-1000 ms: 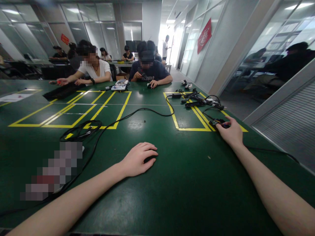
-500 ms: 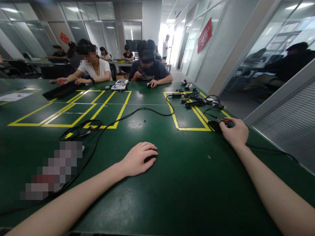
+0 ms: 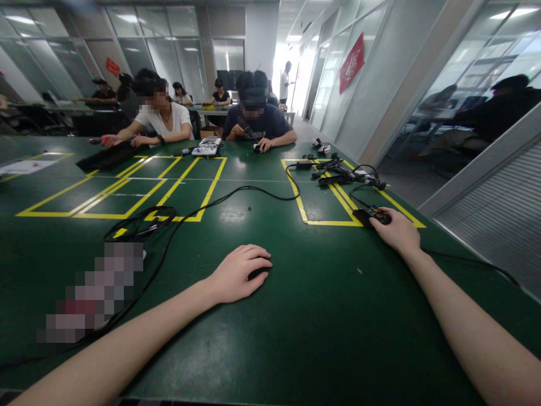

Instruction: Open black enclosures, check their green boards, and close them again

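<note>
My left hand (image 3: 240, 273) rests palm down on the green table (image 3: 304, 338), fingers loosely bent and a little apart. No object shows in it, though the space beneath the palm is hidden. Farther right, my right hand (image 3: 399, 230) has its thumb and fingers closed round a small black part with coloured bits (image 3: 381, 214); its exact kind cannot be made out. Directly left of this part, a flat black piece (image 3: 362, 217) lies at the corner of the yellow tape; whether the two are joined is unclear.
Beyond my right hand lies a heap of black cables and adapters (image 3: 333, 172). A long black cable (image 3: 249, 188) crosses the table to a coil (image 3: 143, 223) on the left. A blurred-out item (image 3: 97, 287) lies beside my left forearm. Two people sit opposite, near a black tray (image 3: 107, 157).
My right hand has shifted slightly down and left with the small black part, which now sits lower by the flat black piece. My left hand has stayed still.
</note>
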A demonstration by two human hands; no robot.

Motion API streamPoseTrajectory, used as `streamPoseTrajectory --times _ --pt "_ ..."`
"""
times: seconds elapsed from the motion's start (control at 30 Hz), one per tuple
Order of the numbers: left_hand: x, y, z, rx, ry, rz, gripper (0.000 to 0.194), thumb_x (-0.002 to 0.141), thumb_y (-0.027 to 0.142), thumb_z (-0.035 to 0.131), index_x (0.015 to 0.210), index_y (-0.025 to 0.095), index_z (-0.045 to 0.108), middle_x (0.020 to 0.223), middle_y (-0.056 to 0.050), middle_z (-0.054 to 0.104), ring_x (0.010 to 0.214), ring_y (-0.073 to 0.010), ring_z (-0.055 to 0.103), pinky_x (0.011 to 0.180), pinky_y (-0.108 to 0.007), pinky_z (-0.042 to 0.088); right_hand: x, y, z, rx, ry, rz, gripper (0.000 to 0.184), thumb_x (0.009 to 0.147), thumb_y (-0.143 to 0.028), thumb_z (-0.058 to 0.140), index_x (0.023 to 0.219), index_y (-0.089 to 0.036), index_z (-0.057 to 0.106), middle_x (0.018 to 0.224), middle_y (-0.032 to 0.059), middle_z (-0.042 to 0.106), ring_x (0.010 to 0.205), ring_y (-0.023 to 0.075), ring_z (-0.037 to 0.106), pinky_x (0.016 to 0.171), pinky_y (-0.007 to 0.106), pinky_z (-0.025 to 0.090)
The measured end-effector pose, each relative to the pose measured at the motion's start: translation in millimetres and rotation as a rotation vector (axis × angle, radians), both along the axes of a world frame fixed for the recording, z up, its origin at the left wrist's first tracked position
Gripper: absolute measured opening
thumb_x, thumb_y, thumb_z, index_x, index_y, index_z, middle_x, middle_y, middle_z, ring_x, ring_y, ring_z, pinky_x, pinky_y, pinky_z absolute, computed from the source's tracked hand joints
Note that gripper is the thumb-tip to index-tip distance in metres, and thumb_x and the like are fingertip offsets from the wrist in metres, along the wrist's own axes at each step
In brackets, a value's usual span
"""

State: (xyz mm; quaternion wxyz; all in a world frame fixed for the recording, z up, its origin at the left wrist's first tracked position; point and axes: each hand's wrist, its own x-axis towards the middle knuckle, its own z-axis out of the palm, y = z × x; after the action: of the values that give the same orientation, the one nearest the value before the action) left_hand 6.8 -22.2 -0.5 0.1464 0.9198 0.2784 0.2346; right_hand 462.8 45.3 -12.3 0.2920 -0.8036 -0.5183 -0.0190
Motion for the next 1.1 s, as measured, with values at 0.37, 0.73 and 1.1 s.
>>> streamPoseTrajectory --times 0.37,0.73,1.1 --pt "0.3 -0.1 0.0 0.004 -0.002 0.002 0.021 0.098 0.023 0.059 0.112 0.023 0.074 0.123 -0.009 0.073 0.12 -0.0258 0.066 0.104 -0.046 0.053 -69.8 -5.9 4.6 -0.045 -0.016 0.18 0.048 0.081 -0.042 0.067 0.124 -0.021 0.071 0.118 0.0117 0.076 0.106 0.0335 0.071 0.082 0.04 0.056" --pt "2.2 -3.8 3.5 0.086 -0.178 0.014 0.02 0.097 0.023 0.058 0.112 0.021 0.07 0.112 -0.01 0.072 0.106 -0.0236 0.068 0.093 -0.039 0.055 -193.0 -69.8 8.1 -0.017 0.201 1.191 0.041 0.086 -0.024 0.065 0.127 -0.022 0.066 0.118 0.0079 0.074 0.106 0.0241 0.072 0.094 0.038 0.057" --pt "2.9 -3.4 4.7 -0.012 -0.047 0.064 0.033 0.093 0.029 0.064 0.125 0.018 0.063 0.112 -0.01 0.074 0.101 -0.0253 0.068 0.09 -0.04 0.056 -203.7 -74.4 7.3 0.032 0.18 1.291 0.038 0.087 -0.019 0.069 0.125 -0.022 0.067 0.114 0.0084 0.074 0.102 0.0225 0.072 0.088 0.034 0.057"
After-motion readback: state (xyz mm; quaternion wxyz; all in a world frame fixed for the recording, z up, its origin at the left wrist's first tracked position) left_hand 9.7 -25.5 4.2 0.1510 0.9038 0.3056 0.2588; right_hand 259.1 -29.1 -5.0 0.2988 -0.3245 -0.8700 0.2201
